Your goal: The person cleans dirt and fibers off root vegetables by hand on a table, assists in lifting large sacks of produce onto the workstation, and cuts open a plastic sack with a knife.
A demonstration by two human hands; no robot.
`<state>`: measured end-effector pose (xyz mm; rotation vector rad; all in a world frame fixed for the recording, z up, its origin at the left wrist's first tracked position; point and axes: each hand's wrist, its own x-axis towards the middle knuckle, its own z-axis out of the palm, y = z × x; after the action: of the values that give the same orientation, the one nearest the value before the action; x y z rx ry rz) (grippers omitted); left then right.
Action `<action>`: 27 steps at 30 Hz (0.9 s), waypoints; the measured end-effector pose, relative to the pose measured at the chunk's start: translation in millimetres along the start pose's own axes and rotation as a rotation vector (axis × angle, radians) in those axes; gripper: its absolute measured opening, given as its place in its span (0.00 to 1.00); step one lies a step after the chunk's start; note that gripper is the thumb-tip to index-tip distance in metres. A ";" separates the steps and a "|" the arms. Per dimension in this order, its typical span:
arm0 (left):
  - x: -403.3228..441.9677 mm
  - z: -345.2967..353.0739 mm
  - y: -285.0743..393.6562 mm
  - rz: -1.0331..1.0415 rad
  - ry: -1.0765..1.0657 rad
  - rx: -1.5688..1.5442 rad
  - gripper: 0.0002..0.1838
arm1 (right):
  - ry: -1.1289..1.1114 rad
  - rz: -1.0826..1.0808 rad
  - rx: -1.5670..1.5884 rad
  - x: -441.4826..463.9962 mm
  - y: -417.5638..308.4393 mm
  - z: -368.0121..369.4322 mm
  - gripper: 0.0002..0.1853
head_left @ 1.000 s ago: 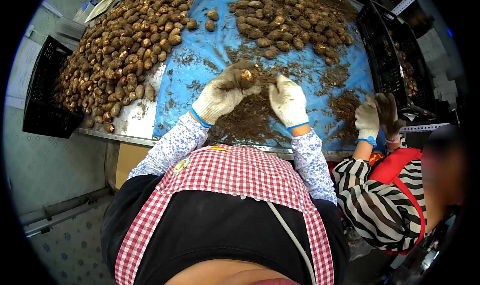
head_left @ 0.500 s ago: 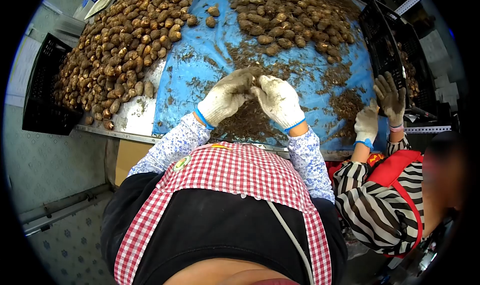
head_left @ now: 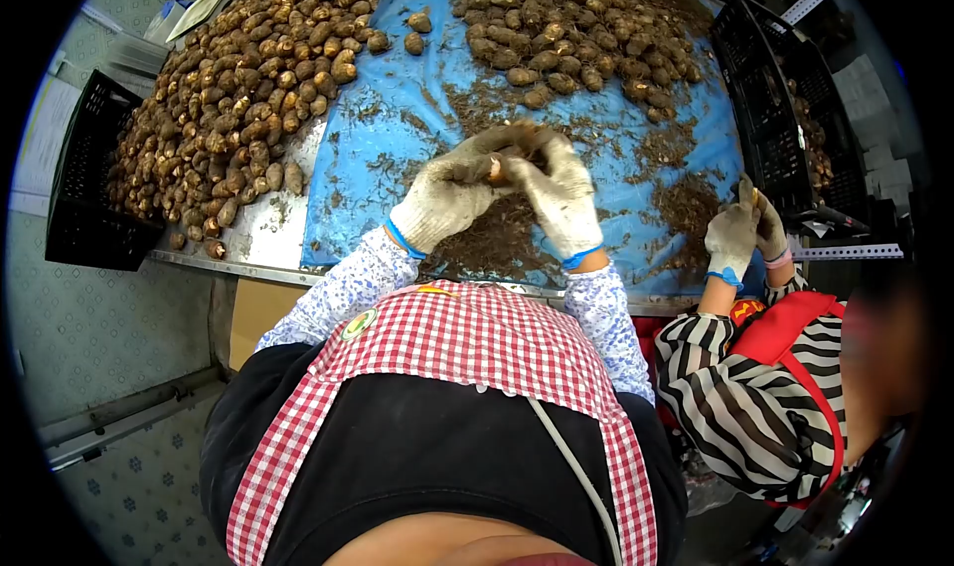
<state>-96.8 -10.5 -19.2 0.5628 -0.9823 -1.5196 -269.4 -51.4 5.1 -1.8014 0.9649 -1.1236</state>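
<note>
While the left grip [head_left: 445,196] is closed on a brown tuber [head_left: 496,169], this tuber sits by its fingers, on the side toward the right grip [head_left: 558,193]. The right grip has bent fingers near the tuber, but whether they close on it, I cannot tell.

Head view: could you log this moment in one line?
left hand: holding tuber | right hand: at tuber | blue sheet: below, soil-strewn | left heap: on table | right heap: on sheet
</note>
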 end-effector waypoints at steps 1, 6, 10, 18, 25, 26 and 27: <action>-4.1 -0.3 -0.7 0.116 -0.060 0.378 0.27 | -0.026 0.054 -0.041 -3.6 5.3 7.0 0.11; 7.1 7.4 9.5 -0.238 0.097 -0.365 0.32 | 0.118 0.120 -0.518 9.7 34.5 8.7 0.12; 4.3 12.1 15.6 -0.050 -0.048 -0.177 0.36 | 0.285 -0.109 -0.479 4.9 36.2 -9.8 0.10; 9.5 -5.3 -2.3 -0.099 0.072 0.133 0.28 | -0.057 0.146 -0.260 -8.4 -5.2 6.5 0.12; 10.7 5.5 8.6 -0.264 0.307 -0.745 0.28 | 0.222 -0.132 -0.731 -4.6 37.8 0.3 0.13; 11.6 0.0 4.1 -0.189 0.358 -0.701 0.28 | 0.082 -0.022 -0.460 -11.3 23.4 -5.2 0.08; 11.7 -1.6 4.1 -0.180 0.380 -0.686 0.28 | -0.014 0.144 -0.057 -13.1 26.3 -1.8 0.05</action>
<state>-95.5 -22.1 -14.5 0.4204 -0.0930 -1.7033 -280.2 -50.7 -22.3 -1.7522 1.1091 -1.0025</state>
